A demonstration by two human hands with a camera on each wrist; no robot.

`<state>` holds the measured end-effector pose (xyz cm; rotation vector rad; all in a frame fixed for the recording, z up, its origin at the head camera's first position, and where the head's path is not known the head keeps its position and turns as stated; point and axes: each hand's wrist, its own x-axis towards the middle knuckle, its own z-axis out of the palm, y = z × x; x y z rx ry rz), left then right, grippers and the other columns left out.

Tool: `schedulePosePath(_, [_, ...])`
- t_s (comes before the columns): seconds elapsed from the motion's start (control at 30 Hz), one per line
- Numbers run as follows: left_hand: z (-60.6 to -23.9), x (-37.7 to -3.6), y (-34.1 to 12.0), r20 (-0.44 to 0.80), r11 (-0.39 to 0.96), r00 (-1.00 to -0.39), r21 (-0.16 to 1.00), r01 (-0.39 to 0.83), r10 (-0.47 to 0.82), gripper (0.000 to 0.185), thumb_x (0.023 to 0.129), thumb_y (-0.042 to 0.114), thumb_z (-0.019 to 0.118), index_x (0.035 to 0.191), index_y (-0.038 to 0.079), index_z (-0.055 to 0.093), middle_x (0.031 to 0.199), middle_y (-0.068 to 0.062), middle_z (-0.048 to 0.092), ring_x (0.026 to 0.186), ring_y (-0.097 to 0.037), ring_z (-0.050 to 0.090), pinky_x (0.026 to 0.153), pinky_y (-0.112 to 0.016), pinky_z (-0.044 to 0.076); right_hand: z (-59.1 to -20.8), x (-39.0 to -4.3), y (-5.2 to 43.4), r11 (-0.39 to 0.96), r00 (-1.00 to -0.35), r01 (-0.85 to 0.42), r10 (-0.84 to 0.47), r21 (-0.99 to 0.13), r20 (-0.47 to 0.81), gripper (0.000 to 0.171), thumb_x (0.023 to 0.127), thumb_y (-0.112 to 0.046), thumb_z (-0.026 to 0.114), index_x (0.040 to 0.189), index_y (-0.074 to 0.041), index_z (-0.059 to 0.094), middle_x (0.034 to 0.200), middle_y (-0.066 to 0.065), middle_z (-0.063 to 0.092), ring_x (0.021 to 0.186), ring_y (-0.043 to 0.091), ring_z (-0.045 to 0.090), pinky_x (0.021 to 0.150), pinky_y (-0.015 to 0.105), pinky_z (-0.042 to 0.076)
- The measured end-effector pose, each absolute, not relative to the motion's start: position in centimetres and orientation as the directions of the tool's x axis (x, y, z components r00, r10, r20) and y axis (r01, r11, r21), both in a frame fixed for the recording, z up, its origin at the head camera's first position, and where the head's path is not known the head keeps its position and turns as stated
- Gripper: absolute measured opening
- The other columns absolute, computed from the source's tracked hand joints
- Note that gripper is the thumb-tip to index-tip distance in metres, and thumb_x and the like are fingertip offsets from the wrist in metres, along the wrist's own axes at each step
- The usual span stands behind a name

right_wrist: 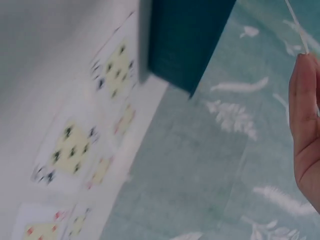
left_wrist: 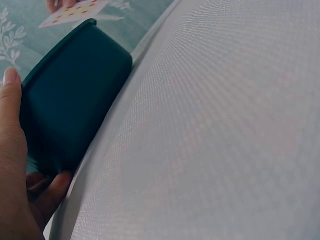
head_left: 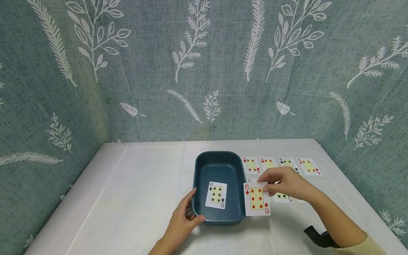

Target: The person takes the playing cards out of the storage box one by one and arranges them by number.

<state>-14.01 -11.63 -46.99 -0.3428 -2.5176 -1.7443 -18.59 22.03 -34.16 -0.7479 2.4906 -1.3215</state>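
Observation:
A dark teal bin (head_left: 236, 171) stands on the white table, with a six of spades (head_left: 216, 195) lying face up inside. My left hand (head_left: 186, 216) grips the bin's near left corner (left_wrist: 70, 115), thumb over the rim. My right hand (head_left: 282, 182) pinches a six of diamonds (head_left: 256, 199) by its top edge, held just above the bin's right rim. In the left wrist view that card (left_wrist: 75, 11) shows beyond the bin. The right wrist view is blurred; only fingers (right_wrist: 306, 125) and the card's thin edge (right_wrist: 296, 22) show.
A row of fours (head_left: 282, 165) lies face up at the table's far right. More cards, one a black five (head_left: 282, 197), lie partly hidden under my right hand. Patterned teal cloth walls close in the table (head_left: 137, 198) on three sides.

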Motion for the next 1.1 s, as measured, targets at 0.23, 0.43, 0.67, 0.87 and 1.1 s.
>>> schedulePosePath(0.23, [-46.6, -14.0, -11.6, 0.172, 0.352, -0.975, 0.912, 0.212, 0.141, 0.081, 0.077, 0.025, 0.077, 0.145, 0.015, 0.035, 0.134, -0.016, 0.047, 0.11, -0.03, 0.056, 0.082, -0.028, 0.054, -34.9, -18.2, 24.5, 0.433, -0.839, -0.287, -0.545, -0.854, 0.005, 0.023, 0.084, -0.011, 0.07, 0.102, 0.004, 0.066, 0.09, 0.013, 0.07, 0.069, 0.011, 0.066, 0.062, 0.033, 0.058])
schedulePosePath(0.43, [-46.7, -14.0, -11.5, 0.173, 0.355, -0.974, 0.91, 0.214, 0.144, 0.08, 0.078, 0.025, 0.077, 0.145, 0.016, 0.035, 0.135, -0.016, 0.047, 0.111, -0.03, 0.056, 0.082, -0.029, 0.055, -36.1, -17.8, 25.9, 0.434, -0.832, -0.209, -0.549, -0.876, -0.074, 0.026, 0.084, -0.013, 0.071, 0.103, 0.004, 0.065, 0.088, 0.01, 0.071, 0.07, 0.012, 0.066, 0.061, 0.034, 0.058])
schedulePosePath(0.67, [-46.8, -14.0, -11.5, 0.18, 0.356, -0.973, 0.908, 0.221, 0.143, 0.08, 0.078, 0.025, 0.077, 0.145, 0.016, 0.035, 0.136, -0.016, 0.046, 0.112, -0.03, 0.055, 0.082, -0.027, 0.054, -37.5, -17.6, 26.3, 0.429, -0.813, -0.152, -0.567, -0.89, -0.135, 0.025, 0.084, -0.012, 0.071, 0.101, 0.005, 0.065, 0.087, 0.012, 0.07, 0.071, 0.01, 0.065, 0.059, 0.032, 0.057])
schedulePosePath(0.87, [-46.7, -14.1, -11.5, 0.169, 0.341, -0.976, 0.917, 0.208, 0.14, 0.081, 0.077, 0.024, 0.078, 0.145, 0.015, 0.035, 0.131, -0.014, 0.05, 0.111, -0.028, 0.056, 0.083, -0.026, 0.053, -38.4, -17.6, 26.0, 0.441, -0.791, -0.145, -0.589, -0.886, -0.164, 0.023, 0.083, -0.011, 0.071, 0.099, 0.004, 0.065, 0.085, 0.011, 0.069, 0.069, 0.008, 0.063, 0.059, 0.029, 0.057])
schedulePosePath(1.1, [-46.9, -14.0, -11.7, 0.193, 0.332, -0.969, 0.914, 0.234, 0.153, 0.081, 0.077, 0.022, 0.078, 0.145, 0.014, 0.035, 0.13, -0.015, 0.05, 0.111, -0.03, 0.057, 0.082, -0.025, 0.054, -39.7, -17.9, 25.4, 0.45, -0.796, -0.148, -0.582, -0.88, -0.164, 0.023, 0.083, -0.012, 0.072, 0.098, 0.003, 0.065, 0.086, 0.011, 0.069, 0.069, 0.009, 0.063, 0.059, 0.029, 0.057])
